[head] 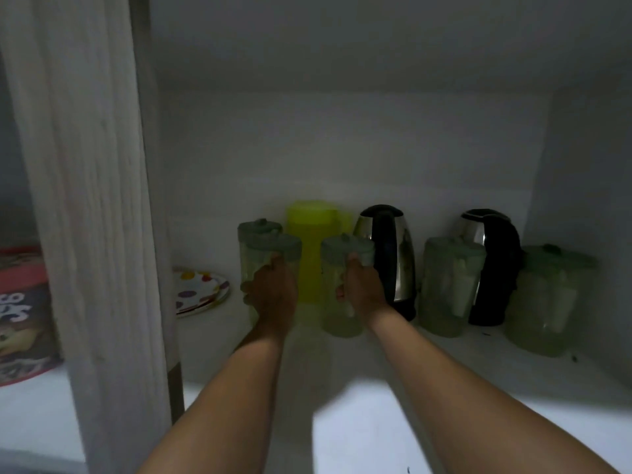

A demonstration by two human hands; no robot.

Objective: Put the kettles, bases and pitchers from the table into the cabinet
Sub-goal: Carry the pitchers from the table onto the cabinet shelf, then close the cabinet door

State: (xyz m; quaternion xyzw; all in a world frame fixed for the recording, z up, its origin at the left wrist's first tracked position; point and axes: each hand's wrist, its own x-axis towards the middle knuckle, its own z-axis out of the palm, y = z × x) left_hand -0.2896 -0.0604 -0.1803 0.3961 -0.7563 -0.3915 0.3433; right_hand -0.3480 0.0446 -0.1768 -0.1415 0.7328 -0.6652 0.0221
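Observation:
Inside the dim white cabinet (pixel 342 364), both my arms reach onto the shelf. My left hand (pixel 275 295) grips the handle of a clear pitcher with a pale green lid (pixel 270 248). Another such pitcher (pixel 254 229) stands right behind it. My right hand (pixel 364 289) grips a second clear pitcher (pixel 342 254), which rests on the shelf. A yellow pitcher (pixel 316 241) stands behind, between my hands. A steel and black kettle (pixel 390 248) is just right of my right hand. Further right stand a clear pitcher (pixel 448 285), a second kettle (pixel 492 261) and another clear pitcher (pixel 547 295).
A stack of dotted plates (pixel 198 290) lies at the shelf's left. A white wooden post (pixel 92 217) divides the cabinet; left of it sits a red printed box (pixel 24 313). The shelf's front strip is lit and bare.

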